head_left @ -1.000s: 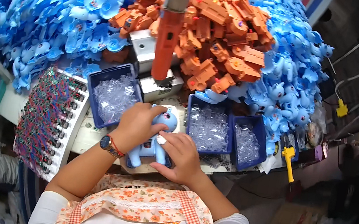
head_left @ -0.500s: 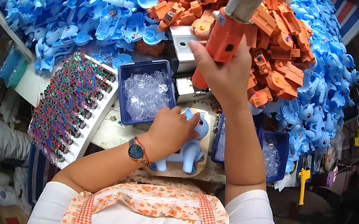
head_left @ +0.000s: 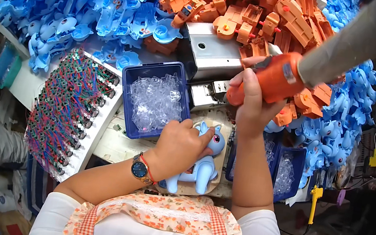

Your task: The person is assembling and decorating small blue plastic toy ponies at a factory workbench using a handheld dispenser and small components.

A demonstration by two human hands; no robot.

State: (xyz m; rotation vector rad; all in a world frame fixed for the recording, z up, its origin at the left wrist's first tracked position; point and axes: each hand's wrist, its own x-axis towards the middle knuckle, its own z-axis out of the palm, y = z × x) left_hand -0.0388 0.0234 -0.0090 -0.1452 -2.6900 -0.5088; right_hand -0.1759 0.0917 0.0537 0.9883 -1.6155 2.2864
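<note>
My left hand (head_left: 183, 143), with a watch at the wrist, is closed over the head and back of a light blue toy animal (head_left: 205, 171). The toy lies on its side on a tan holding block (head_left: 223, 145), and my fingers cover part of it. My right hand (head_left: 256, 98) grips an orange-handled electric screwdriver (head_left: 276, 79) whose thick grey part slants up to the right. Its narrow orange end sits beside a small metal box (head_left: 208, 96); no bit is visible there.
A navy bin (head_left: 126, 93) of clear plastic pieces stands left of the toy; similar bins (head_left: 300, 175) sit right. Wired components (head_left: 72, 110) cover a white tray at left. Blue toy shells (head_left: 112, 4) and orange housings (head_left: 256, 16) are heaped behind. A yellow tool (head_left: 314, 204) hangs at right.
My right hand has tilted the electric screwdriver, its grey part swinging right, and shifted slightly right and lower. My left hand stays on the toy. The whole view has shifted a little.
</note>
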